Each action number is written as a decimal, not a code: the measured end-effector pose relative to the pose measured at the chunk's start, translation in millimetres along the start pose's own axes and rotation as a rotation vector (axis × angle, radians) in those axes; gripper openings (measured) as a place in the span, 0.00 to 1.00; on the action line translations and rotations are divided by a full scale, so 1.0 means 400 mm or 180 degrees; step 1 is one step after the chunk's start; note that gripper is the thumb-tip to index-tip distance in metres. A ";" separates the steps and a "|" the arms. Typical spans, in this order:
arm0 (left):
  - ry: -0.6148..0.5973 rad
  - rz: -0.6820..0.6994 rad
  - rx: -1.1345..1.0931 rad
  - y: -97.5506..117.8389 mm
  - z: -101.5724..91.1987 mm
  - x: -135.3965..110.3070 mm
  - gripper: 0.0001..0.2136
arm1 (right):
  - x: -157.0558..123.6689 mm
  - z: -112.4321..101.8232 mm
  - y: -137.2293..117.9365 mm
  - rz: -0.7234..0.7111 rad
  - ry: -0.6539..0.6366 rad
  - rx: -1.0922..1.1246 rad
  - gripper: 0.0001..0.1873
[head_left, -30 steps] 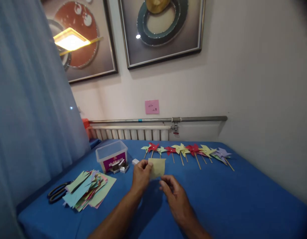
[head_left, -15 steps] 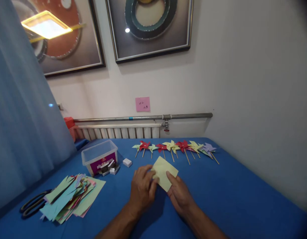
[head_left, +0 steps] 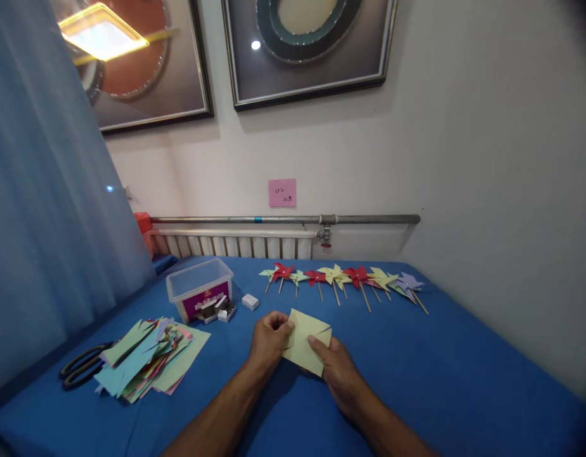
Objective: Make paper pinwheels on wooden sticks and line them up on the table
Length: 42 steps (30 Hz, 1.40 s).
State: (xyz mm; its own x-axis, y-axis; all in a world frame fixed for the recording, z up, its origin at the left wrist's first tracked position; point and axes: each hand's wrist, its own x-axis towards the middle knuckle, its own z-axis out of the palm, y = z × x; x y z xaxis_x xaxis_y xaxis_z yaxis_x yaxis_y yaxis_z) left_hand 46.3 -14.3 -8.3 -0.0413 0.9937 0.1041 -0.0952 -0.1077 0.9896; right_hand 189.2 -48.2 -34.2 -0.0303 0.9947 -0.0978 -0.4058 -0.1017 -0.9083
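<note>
Blue cloth is covering the table [head_left: 464, 381], which is standing against a pale wall with a radiator [head_left: 236, 244] and a grey pipe [head_left: 283, 219] running along it. Near the middle of the table, both hands are gripping a pale yellow paper square [head_left: 306, 339] with slits cut in from its corners. The left hand [head_left: 268, 339] is pinching the square's left corner between thumb and curled fingers. The right hand [head_left: 338, 371] is pressing its thumb onto the sheet's right half, with the remaining fingers tucked beneath (their exact position cannot be told). The sheet is lying tilted, just above the cloth.

Beyond the hands, a row of finished pinwheels [head_left: 343, 279] on wooden sticks is lying along the far edge. To the left, a clear plastic box [head_left: 200, 295] is sitting beside several small white boxes [head_left: 250, 301]. Nearer the viewer, a stack of coloured paper [head_left: 148, 358] is resting just beside black scissors [head_left: 78, 371]. A pink note [head_left: 282, 192] is sticking to the wall.
</note>
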 end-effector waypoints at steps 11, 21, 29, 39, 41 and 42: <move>-0.0139 0.1549 0.1683 0.003 -0.007 -0.031 0.07 | -0.007 0.007 -0.015 -0.0024 0.0354 -0.0158 0.22; -0.0628 0.2690 0.2846 0.009 -0.024 -0.042 0.11 | -0.004 0.007 -0.009 -0.0114 0.0339 0.0063 0.23; -0.0524 0.3167 0.3698 0.002 -0.030 -0.035 0.11 | -0.017 0.011 -0.026 -0.0125 0.0212 -0.0005 0.24; -0.0705 0.3161 0.3565 0.010 -0.028 -0.044 0.08 | -0.005 0.001 -0.025 -0.0244 0.0365 -0.0287 0.22; -0.0742 0.2776 0.3091 0.024 -0.023 -0.053 0.07 | -0.002 -0.005 -0.027 -0.0325 0.0431 -0.0394 0.20; -0.0684 0.2494 0.2810 0.030 -0.019 -0.056 0.06 | -0.001 -0.008 -0.029 -0.0375 0.0464 -0.0448 0.18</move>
State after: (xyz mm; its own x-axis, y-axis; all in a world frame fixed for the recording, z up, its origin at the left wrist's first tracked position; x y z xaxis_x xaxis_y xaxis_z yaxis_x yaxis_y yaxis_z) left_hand 38.5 -37.9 0.5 0.3914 0.6614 0.6398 0.6000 -0.7106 0.3676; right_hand 196.8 -47.6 -24.8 0.1462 0.9886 -0.0361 -0.2670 0.0043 -0.9637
